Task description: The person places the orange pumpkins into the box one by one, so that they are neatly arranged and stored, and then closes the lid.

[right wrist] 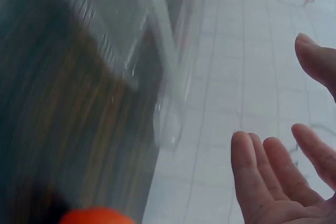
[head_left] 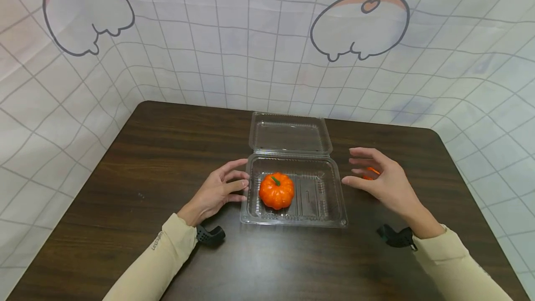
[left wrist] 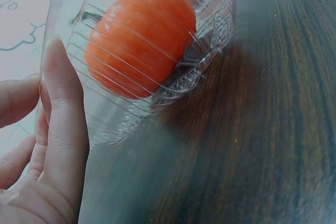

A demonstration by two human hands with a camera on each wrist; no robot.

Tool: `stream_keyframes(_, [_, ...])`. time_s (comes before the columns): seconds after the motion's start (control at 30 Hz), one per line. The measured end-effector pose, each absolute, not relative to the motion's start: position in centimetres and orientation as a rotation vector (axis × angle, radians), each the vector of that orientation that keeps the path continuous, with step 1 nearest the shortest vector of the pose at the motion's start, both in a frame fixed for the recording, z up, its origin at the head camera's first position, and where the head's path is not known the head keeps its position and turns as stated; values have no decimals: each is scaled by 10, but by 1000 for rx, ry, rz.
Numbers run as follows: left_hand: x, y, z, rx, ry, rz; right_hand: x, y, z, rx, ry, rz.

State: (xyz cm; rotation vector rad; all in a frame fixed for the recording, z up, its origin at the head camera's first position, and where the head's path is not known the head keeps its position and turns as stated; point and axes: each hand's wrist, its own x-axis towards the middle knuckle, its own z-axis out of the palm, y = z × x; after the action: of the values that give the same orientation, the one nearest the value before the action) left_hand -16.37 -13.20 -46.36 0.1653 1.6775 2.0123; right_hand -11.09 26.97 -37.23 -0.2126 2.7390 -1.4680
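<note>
A clear plastic clamshell container [head_left: 317, 199] sits on the table with its lid [head_left: 291, 136] laid back. Inside its left half is a small orange pumpkin [head_left: 277, 191] with a green stem. My left hand [head_left: 215, 192] is at the container's left edge. In the left wrist view, its thumb and fingers [left wrist: 63, 129] pinch the rim. To the right of the container, apart from it, my right hand [head_left: 386, 182] holds nothing, fingers spread from the thumb. Another orange object [head_left: 371, 173] is mostly hidden behind that hand; its lower part [right wrist: 97, 216] shows in the right wrist view.
The dark wood table [head_left: 167, 152] has rounded far corners. A white grid-patterned cloth [head_left: 230, 50] with cartoon animal drawings hangs behind it and along the sides. Black straps [head_left: 211, 236] are on both wrists.
</note>
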Motion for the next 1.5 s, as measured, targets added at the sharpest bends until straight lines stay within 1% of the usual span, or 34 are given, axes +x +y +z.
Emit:
stream_keyframes(0.2, [-164,-133,-465,136,1700,1987,-109,297,-374,-147,2827,-1506])
stream_keyframes(0.43, [-164,-133,-466,130,1701,1990,-108,327,-379,-146,2940,-1509])
stream_keyframes(0.7, [-163,-135,-468,135,1691,1997,-105,356,-395,56,2980,-1412])
stream_keyframes(0.93, [-164,-134,-467,147,1678,2001,-102,381,-408,128,2975,-1331])
stream_keyframes(1.27, [-164,-134,-465,146,1680,2005,-104,384,-422,51,2922,-1300])
stream_keyframes(1.5, [-164,-132,-464,130,1675,2005,-105,384,-428,58,2906,-1231])
